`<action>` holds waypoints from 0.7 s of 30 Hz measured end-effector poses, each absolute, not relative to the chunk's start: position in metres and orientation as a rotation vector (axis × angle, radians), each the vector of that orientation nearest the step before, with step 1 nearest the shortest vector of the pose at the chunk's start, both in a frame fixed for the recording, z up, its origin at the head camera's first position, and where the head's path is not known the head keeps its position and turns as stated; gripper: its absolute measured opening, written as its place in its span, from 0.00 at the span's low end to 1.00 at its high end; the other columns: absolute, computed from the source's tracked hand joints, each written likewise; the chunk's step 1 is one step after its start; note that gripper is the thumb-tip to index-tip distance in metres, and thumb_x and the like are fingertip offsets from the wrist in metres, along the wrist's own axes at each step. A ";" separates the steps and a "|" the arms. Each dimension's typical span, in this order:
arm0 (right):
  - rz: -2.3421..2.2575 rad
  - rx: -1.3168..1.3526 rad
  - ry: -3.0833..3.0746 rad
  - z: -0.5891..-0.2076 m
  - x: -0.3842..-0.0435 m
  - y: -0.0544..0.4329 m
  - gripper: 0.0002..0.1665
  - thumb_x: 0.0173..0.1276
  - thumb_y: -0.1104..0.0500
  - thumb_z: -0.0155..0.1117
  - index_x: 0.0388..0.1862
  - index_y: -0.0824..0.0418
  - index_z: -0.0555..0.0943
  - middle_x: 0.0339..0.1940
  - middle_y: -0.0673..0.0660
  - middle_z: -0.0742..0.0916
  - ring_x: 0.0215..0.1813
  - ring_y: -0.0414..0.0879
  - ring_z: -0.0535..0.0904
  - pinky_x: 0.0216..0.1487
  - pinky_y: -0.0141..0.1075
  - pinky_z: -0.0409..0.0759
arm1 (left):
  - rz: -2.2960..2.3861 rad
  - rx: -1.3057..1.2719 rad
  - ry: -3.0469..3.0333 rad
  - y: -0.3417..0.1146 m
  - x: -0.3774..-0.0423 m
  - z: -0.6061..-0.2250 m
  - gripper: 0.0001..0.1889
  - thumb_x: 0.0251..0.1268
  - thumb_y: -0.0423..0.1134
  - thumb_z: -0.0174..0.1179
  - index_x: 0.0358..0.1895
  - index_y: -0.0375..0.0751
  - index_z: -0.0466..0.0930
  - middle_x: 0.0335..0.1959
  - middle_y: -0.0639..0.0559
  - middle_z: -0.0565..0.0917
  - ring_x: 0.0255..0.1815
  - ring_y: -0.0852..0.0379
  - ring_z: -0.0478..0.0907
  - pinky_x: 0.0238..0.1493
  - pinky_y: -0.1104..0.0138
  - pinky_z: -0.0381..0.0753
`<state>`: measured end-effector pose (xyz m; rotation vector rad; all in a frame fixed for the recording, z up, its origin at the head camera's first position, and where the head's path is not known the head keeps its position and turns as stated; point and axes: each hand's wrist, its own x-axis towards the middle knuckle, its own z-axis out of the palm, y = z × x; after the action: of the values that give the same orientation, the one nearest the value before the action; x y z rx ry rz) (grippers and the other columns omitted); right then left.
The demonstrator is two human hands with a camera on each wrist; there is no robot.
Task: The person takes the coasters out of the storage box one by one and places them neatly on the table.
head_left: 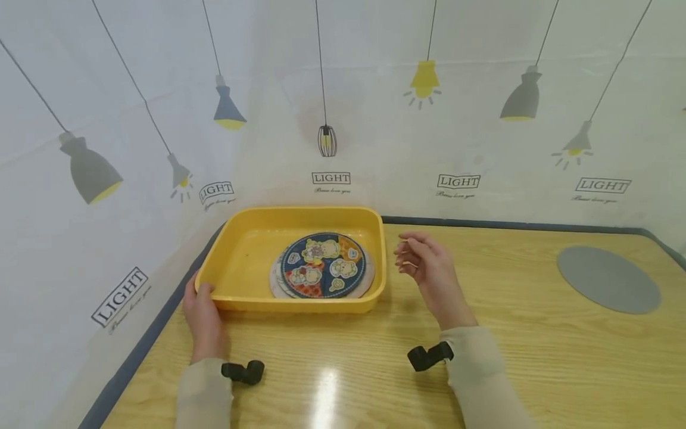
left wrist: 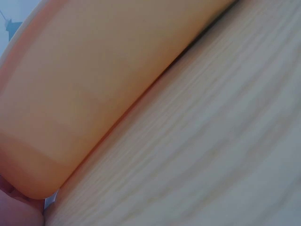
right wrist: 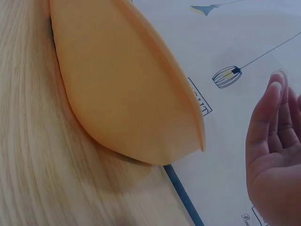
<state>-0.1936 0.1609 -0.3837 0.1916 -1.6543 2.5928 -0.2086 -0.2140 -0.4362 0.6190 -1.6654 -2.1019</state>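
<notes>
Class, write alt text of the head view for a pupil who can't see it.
A person's left hand grips a yellow tray holding stacked discs, the top one printed with cartoons; the right hand hovers beside it. A flat grey oval lies farther right.

Pale, lamp-printed walls (head_left: 375, 77) border a wood-grained table (head_left: 589, 363).

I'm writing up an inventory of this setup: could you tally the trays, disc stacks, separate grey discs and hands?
Trays: 1 (yellow tray)
Disc stacks: 1 (disc stack, exact layers unclear)
Grey discs: 1 (grey disc)
Hands: 2 (left hand, right hand)
Total: 5
</notes>
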 end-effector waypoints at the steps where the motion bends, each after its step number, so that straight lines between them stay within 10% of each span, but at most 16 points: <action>1: 2.604 0.202 -1.658 -0.384 -0.194 0.157 0.21 0.67 0.55 0.51 0.51 0.70 0.70 0.34 0.57 0.81 0.32 0.46 0.77 0.34 0.34 0.76 | -2.109 0.617 -1.654 -0.214 -0.209 -0.436 0.25 0.60 0.35 0.39 0.63 0.48 0.63 0.59 0.54 0.65 0.56 0.56 0.64 0.53 0.70 0.62; 21: 2.321 0.349 -2.304 -0.391 -0.194 0.121 0.22 0.66 0.51 0.51 0.51 0.67 0.74 0.42 0.61 0.81 0.45 0.52 0.77 0.49 0.42 0.73 | -2.122 0.637 -1.668 -0.214 -0.209 -0.433 0.25 0.61 0.36 0.38 0.63 0.49 0.62 0.60 0.54 0.64 0.56 0.57 0.64 0.57 0.67 0.61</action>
<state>-0.1939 0.1212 -0.3907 0.3493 -2.3035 2.3215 -0.2092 -0.2144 -0.4330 0.6374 -1.6676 -2.1216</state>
